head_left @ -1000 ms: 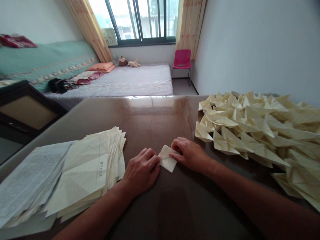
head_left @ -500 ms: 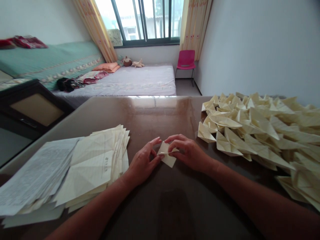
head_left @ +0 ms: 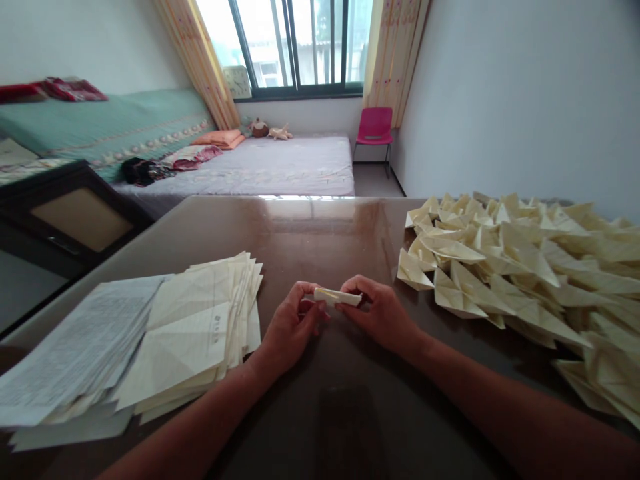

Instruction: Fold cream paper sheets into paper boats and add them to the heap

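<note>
A small folded piece of cream paper is held just above the brown table, pinched from both ends. My left hand grips its left end with curled fingers. My right hand grips its right end between thumb and fingers. The piece lies nearly edge-on to me, so its shape is hard to read. A stack of flat creased cream sheets lies just left of my left hand.
A large heap of folded cream paper shapes covers the table's right side. Printed grey sheets lie at the far left. Beyond the table are a bed, a pink chair and a window.
The folded paper was pressed flat on the table a second ago. Both hands have since lifted it and turned it edge-on, with the fingers now pinching its ends.
</note>
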A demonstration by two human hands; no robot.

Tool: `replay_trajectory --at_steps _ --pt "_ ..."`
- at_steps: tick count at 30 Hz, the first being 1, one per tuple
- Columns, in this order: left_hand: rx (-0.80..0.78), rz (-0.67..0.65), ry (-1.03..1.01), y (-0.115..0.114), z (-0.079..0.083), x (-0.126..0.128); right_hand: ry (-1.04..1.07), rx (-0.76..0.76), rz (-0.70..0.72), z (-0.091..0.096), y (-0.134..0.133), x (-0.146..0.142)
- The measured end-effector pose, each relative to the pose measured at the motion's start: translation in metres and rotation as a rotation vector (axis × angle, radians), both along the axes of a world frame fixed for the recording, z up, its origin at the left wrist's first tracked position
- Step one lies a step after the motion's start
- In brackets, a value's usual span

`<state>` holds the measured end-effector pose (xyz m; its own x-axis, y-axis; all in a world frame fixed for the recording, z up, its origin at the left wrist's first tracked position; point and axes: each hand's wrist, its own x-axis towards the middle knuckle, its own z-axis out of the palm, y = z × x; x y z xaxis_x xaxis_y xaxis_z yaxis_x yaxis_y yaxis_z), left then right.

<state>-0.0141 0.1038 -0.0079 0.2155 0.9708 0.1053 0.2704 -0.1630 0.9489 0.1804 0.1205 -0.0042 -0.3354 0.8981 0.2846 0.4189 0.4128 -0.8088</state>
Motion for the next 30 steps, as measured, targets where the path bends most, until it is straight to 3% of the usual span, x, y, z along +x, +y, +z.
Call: replay_trajectory --at_steps 3,5,7,11,17,20,24,30 --pt "0.391 0.107 0.397 0.000 0.000 -0.006 -0.358 0.304 -0.029 0.005 -0.003 0.004" --pt "0.562 0.033 0.570 0.000 0.000 -0.007 -0.602 0.420 -0.022 0.007 -0.004 0.005" --pt "0.618 -0.099 0.670 0.000 -0.001 -0.007 -0.754 0.462 0.023 0.008 -0.003 0.005" --pt "0.582 -0.230 0.738 0.003 -0.004 -0.008 -0.788 0.407 0.184 0.010 0.003 0.012" --pt "0.475 -0.223 0.707 0.007 0.000 -0.008 -0.480 0.156 0.340 0.012 0.020 0.035" --pt "0.403 -0.138 0.682 0.011 -0.001 -0.005 -0.367 0.055 0.272 0.006 0.024 0.036" --pt "0.320 -0.044 0.647 0.016 -0.006 -0.002 -0.273 -0.050 0.069 -0.003 0.020 0.027" --pt "0.269 -0.003 0.601 0.021 -0.010 -0.002 -0.307 -0.064 -0.067 -0.007 0.015 0.017"
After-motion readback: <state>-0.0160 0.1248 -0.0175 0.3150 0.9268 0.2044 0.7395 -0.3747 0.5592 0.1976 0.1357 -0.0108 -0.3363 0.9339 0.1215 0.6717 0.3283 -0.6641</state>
